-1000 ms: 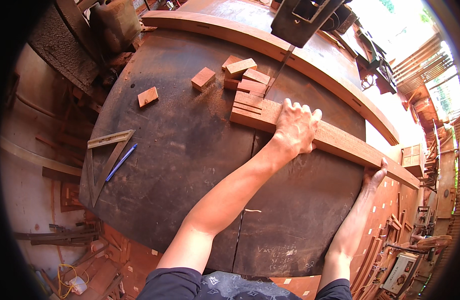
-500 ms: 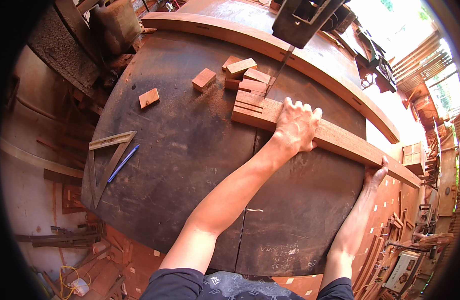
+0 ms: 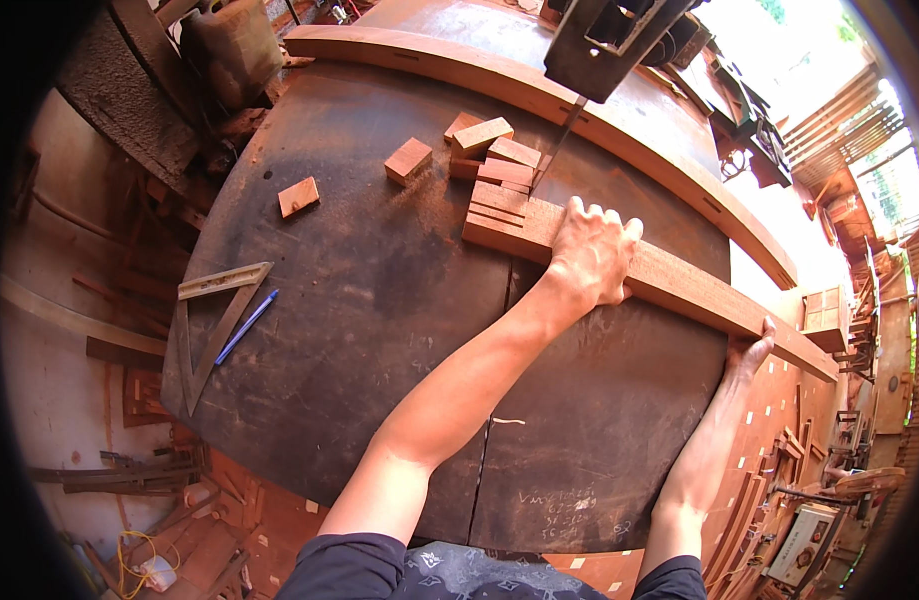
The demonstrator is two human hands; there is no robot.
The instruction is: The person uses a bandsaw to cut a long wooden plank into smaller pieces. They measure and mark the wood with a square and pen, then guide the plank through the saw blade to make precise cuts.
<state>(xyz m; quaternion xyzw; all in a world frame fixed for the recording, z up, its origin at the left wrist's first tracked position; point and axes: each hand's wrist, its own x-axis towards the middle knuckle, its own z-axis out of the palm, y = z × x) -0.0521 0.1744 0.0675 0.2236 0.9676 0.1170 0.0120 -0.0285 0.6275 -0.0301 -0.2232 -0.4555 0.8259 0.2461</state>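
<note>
A long reddish wooden beam lies on the dark metal saw table, its slotted end toward the middle. My left hand is wrapped over the beam a little right of that end. Farther right, near the table's edge, my right hand grips the same beam, its thumb on top and the other fingers hidden. The thin bandsaw blade stands at the beam's far side, by the slotted end and close to my left hand. Small wood blocks are bunched just beyond that end.
Loose offcuts lie to the left. A triangular set square and a blue pen rest at the table's left side. Along the far side runs a long wooden fence, with the saw's dark guide housing above it.
Almost nothing differs. Both hands keep their hold on the beam, and its right end sits very slightly lower in the picture. The offcuts stay where they were.
</note>
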